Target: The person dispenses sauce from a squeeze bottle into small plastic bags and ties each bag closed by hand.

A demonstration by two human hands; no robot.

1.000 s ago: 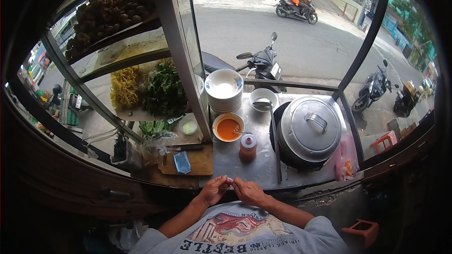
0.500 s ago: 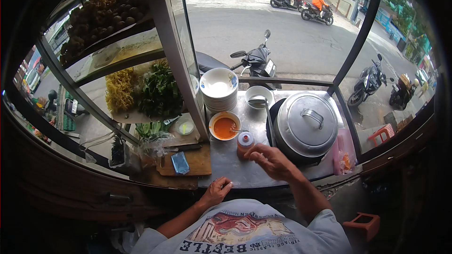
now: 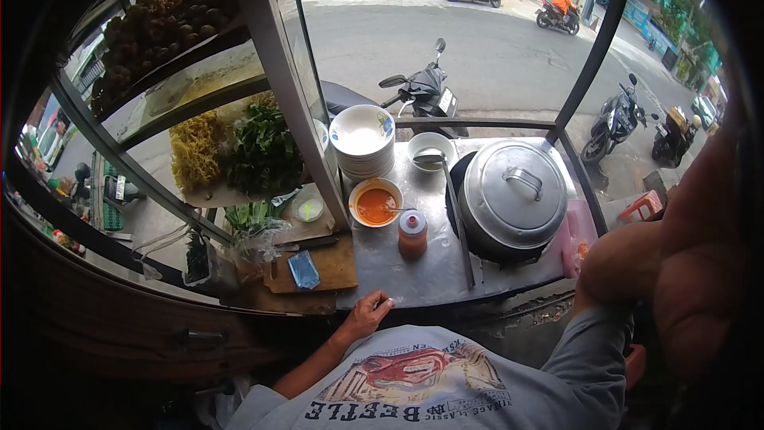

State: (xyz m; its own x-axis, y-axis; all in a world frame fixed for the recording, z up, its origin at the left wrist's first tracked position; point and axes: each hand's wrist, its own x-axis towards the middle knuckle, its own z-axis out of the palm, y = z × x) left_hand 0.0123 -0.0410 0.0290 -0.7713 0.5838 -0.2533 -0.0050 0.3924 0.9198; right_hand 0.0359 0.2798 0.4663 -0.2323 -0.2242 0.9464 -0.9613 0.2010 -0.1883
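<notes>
At the counter's front edge rests my left hand (image 3: 368, 314), its fingers curled closed. A small pale spot shows at its fingertips, too small to name. My right hand (image 3: 696, 271) is raised close to the camera at the right, large, dark and blurred, so its fingers cannot be made out. On the metal counter (image 3: 382, 271) stands a squeeze bottle (image 3: 412, 237) of orange-red sauce, touched by neither hand. Behind it is a bowl of orange sauce (image 3: 376, 203) with a spoon in it. A blue packet (image 3: 303, 270) lies on the wooden cutting board (image 3: 338, 267) left of my left hand.
A lidded pot (image 3: 513, 199) fills the counter's right side, with a long ladle (image 3: 455, 215) beside it. Stacked bowls (image 3: 363, 143) and a white bowl (image 3: 430, 143) stand behind. A knife (image 3: 310, 244) lies on the board. Glass shelves with greens (image 3: 267, 147) rise at the left.
My right hand has moved from beside the sauce bottle up and right, close to the camera. The bottle stays upright on the counter. My left hand is nearly unmoved.
</notes>
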